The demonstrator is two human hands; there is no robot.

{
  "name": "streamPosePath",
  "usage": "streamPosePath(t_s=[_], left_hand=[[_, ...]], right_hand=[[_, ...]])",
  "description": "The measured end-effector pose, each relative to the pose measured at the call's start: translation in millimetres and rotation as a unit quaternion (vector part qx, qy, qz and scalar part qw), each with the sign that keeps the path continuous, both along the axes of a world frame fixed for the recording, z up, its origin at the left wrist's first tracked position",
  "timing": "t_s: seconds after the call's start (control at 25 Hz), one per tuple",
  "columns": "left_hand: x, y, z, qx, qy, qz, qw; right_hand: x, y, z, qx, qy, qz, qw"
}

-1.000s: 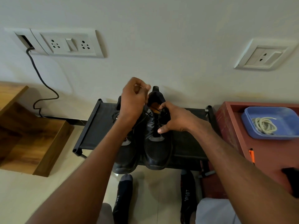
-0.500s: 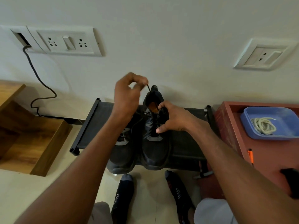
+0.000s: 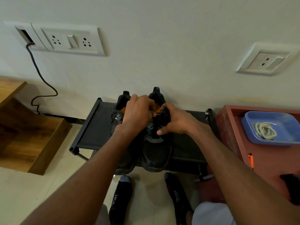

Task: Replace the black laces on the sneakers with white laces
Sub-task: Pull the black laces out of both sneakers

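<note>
Two black sneakers stand side by side on a low black rack (image 3: 95,127), toes toward me. The right sneaker (image 3: 155,153) has black laces (image 3: 154,127) down its front. My left hand (image 3: 138,112) is over its tongue, fingers curled and pinching the black lace near the top eyelets. My right hand (image 3: 175,120) grips the sneaker's collar from the right, thumb stretched along the side. The left sneaker (image 3: 117,117) is mostly hidden under my left forearm. White laces (image 3: 264,130) lie coiled in a blue tray (image 3: 285,120) at the right.
The blue tray sits on a red cabinet (image 3: 266,161) beside an orange pen (image 3: 250,159). A wooden shelf unit (image 3: 32,135) stands at the left. A black cable (image 3: 42,82) hangs from wall sockets (image 3: 69,40). My socked feet (image 3: 121,197) are on the floor below the rack.
My left hand, raised and pulling the black lace upward half a second ago, has dropped back down onto the right sneaker's top eyelets. My right hand has stayed on the sneaker.
</note>
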State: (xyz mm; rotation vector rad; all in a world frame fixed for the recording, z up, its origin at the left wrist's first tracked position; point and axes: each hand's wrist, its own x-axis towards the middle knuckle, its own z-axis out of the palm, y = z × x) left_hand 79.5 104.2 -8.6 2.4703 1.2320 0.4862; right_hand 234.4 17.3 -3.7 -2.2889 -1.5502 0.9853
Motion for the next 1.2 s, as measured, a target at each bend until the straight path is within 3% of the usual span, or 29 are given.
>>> streamPosePath(t_s=[0.12,0.2,0.28,0.36,0.44,0.52,0.56,0.64,0.72,0.84,1.04,1.12,1.2], left_hand=[[-0.2,-2.1,5.7,-0.154,-0.154,0.107,0.970],[-6.2,3.1,17.3,-0.241,-0.281,0.190,0.909],[-17.0,10.0,29.8,-0.265,-0.357,0.260,0.857],[-28.9,17.8,36.7,-0.201,-0.255,0.305,0.895],[-35.3,15.5,32.9,-0.098,-0.055,0.315,0.942],[-36.0,7.8,26.2,-0.022,0.115,0.296,0.948],[-34.7,5.3,24.0,0.014,0.159,0.282,0.946],[-31.9,6.7,21.0,0.047,0.147,0.211,0.965],[-26.1,9.8,19.1,-0.020,0.085,0.071,0.994],[-18.9,3.3,12.1,-0.099,0.142,-0.059,0.983],[-18.1,-0.5,5.0,-0.097,0.159,-0.040,0.982],[-19.1,0.7,4.5,-0.098,0.151,-0.041,0.983],[-19.1,0.8,2.0,-0.099,0.151,-0.045,0.983]], right_hand=[[1.9,0.6,0.2,-0.008,-0.001,-0.004,1.000],[3.6,1.1,-1.1,-0.009,0.012,-0.010,1.000],[2.9,2.1,-2.8,-0.007,0.033,-0.010,0.999],[2.7,5.0,-3.0,-0.001,0.041,0.006,0.999],[-0.7,7.4,1.0,0.033,0.020,0.030,0.999],[-8.7,9.0,4.5,0.103,-0.007,0.040,0.994],[-12.5,9.8,4.0,0.132,-0.027,0.036,0.990],[-18.7,11.4,-1.7,0.163,-0.060,0.017,0.985],[-21.9,11.8,-6.0,0.174,-0.065,-0.008,0.983],[-26.1,11.6,-3.3,0.181,-0.063,-0.020,0.981],[-14.5,11.7,10.4,0.179,-0.037,-0.166,0.969],[-11.9,10.3,10.7,0.196,-0.078,-0.158,0.965],[-17.2,10.3,3.3,0.222,-0.098,-0.078,0.967]])
